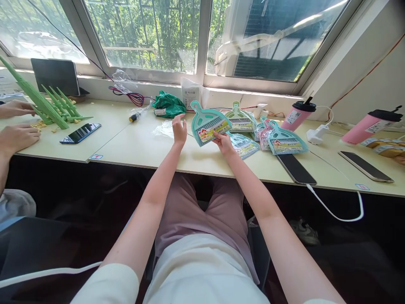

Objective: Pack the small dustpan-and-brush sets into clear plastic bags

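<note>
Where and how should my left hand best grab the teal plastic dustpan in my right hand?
Probably by the narrow handle of the teal plastic dustpan, from the left: it juts up and left, free of your right hand, which grips the lower edge. Your left hand is on that side.

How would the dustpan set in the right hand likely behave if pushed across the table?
The dustpan set is probably stiff, since it holds its shape in the right hand. Its thin, shallow form suggests it is light, and it would likely slide rather than roll.
</note>
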A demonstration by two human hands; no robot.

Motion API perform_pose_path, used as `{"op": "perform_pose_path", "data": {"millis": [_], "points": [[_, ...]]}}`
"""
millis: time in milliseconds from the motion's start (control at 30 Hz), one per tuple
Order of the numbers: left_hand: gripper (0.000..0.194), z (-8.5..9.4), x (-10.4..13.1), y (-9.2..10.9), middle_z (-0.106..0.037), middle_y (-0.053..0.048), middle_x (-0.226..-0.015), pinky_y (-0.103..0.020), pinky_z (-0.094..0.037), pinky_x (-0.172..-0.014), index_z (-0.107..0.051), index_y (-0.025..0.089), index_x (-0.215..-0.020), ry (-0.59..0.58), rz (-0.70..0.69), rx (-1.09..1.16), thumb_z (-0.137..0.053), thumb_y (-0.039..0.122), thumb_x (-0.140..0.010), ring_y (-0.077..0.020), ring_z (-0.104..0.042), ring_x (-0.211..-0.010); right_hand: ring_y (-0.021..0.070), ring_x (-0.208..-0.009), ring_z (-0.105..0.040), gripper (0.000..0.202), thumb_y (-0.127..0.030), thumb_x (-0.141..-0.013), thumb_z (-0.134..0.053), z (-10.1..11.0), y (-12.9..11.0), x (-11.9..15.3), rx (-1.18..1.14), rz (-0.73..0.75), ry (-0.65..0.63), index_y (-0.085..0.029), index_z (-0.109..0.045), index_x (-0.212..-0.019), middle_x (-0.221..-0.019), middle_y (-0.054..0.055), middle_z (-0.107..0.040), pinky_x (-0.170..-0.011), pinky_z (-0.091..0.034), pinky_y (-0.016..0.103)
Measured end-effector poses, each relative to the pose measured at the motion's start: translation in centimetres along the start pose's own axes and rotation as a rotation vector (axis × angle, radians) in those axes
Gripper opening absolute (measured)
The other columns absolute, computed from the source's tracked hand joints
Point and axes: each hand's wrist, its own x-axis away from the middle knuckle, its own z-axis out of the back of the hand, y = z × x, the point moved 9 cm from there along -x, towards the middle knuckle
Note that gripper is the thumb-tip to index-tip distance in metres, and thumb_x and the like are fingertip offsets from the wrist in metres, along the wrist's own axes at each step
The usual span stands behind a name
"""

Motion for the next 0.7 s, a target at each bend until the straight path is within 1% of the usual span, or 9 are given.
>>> {"op": "perform_pose_path", "data": {"millis": [67,100,167,233,300,367,500,600,700], "points": [[0.037,1.9,-0.2,-0.6,-0.059,-0.017,-0.146,-0.051,-0.026,-0.127,-0.065,0.019,-0.131,0.126,0.018,-0.239,-0.058,0.039,-0.099,-0.0361,-0.036,-0.151,0.0229,-0.105,-0.078,0.025,-0.011,-0.078,-0.081,0.1,-0.2,0.2,0.005,-0.004,0.015,-0.022,-0.066,-0.095,-0.091,0.000,-0.080,-0.099,-0.067,0.041],[0.035,2.4,-0.2,-1.2,-0.059,-0.018,-0.145,-0.055,-0.023,-0.127,-0.066,0.019,-0.128,0.143,0.058,-0.352,-0.061,0.036,-0.097,-0.0382,-0.034,-0.151,0.0227,-0.104,-0.078,0.025,-0.011,-0.079,-0.080,0.1,-0.3,0.3,0.004,-0.001,0.014,-0.022,-0.066,-0.097,-0.091,0.000,-0.080,-0.099,-0.067,0.041],[0.034,2.3,-0.1,-2.7,-0.061,-0.020,-0.141,-0.063,-0.017,-0.126,-0.068,0.018,-0.122,0.085,0.137,-0.536,-0.069,0.029,-0.090,-0.0433,-0.033,-0.150,0.0227,-0.105,-0.078,0.026,-0.011,-0.080,-0.079,0.1,-0.6,0.4,-0.002,0.012,0.004,-0.022,-0.066,-0.101,-0.094,0.001,-0.080,-0.098,-0.067,0.040],[0.031,1.1,0.1,-3.9,-0.064,-0.022,-0.134,-0.068,-0.014,-0.123,-0.070,0.017,-0.114,-0.053,0.146,-0.637,-0.071,0.021,-0.084,-0.0466,-0.036,-0.147,0.0232,-0.105,-0.078,0.027,-0.012,-0.081,-0.079,0.2,-0.7,0.4,-0.010,0.021,0.003,-0.022,-0.066,-0.102,-0.096,0.002,-0.081,-0.098,-0.067,0.040],[0.027,-0.3,0.5,-4.2,-0.066,-0.023,-0.129,-0.068,-0.016,-0.122,-0.071,0.017,-0.109,-0.177,0.089,-0.678,-0.068,0.016,-0.082,-0.0464,-0.039,-0.145,0.0230,-0.104,-0.078,0.026,-0.011,-0.082,-0.078,0.3,-0.7,0.4,-0.017,0.022,0.006,-0.021,-0.066,-0.102,-0.095,0.002,-0.080,-0.097,-0.067,0.040],[0.030,-1.1,0.7,-4.0,-0.066,-0.023,-0.131,-0.065,-0.019,-0.123,-0.070,0.016,-0.111,-0.234,0.024,-0.729,-0.063,0.012,-0.082,-0.0446,-0.040,-0.144,0.0223,-0.101,-0.078,0.025,-0.010,-0.082,-0.077,0.4,-0.5,0.3,-0.017,0.015,0.006,-0.021,-0.065,-0.101,-0.094,0.002,-0.080,-0.097,-0.068,0.040],[0.041,-0.7,0.6,-3.8,-0.061,-0.025,-0.138,-0.065,-0.025,-0.121,-0.065,0.014,-0.124,-0.215,0.042,-0.811,-0.058,0.008,-0.084,-0.0443,-0.039,-0.146,0.0225,-0.099,-0.078,0.027,-0.008,-0.080,-0.079,0.1,-0.1,0.2,0.018,-0.009,-0.013,-0.021,-0.064,-0.098,-0.092,0.001,-0.080,-0.097,-0.068,0.043],[0.037,-0.3,0.4,-4.2,-0.066,-0.026,-0.122,-0.064,-0.037,-0.113,-0.066,0.016,-0.120,-0.226,0.141,-0.783,-0.054,0.007,-0.086,-0.0457,-0.049,-0.138,0.0246,-0.099,-0.079,0.026,-0.007,-0.078,-0.081,-0.2,0.4,0.2,0.068,-0.043,-0.028,-0.021,-0.065,-0.093,-0.089,0.002,-0.079,-0.098,-0.067,0.047],[0.030,-0.3,0.2,-4.2,-0.067,-0.024,-0.107,-0.059,-0.041,-0.111,-0.069,0.014,-0.109,-0.225,0.148,-0.771,-0.052,0.004,-0.087,-0.0451,-0.057,-0.129,0.0257,-0.097,-0.079,0.025,-0.004,-0.077,-0.080,-0.5,0.9,0.2,0.110,-0.075,-0.045,-0.020,-0.065,-0.091,-0.087,0.003,-0.079,-0.098,-0.067,0.050]]}}
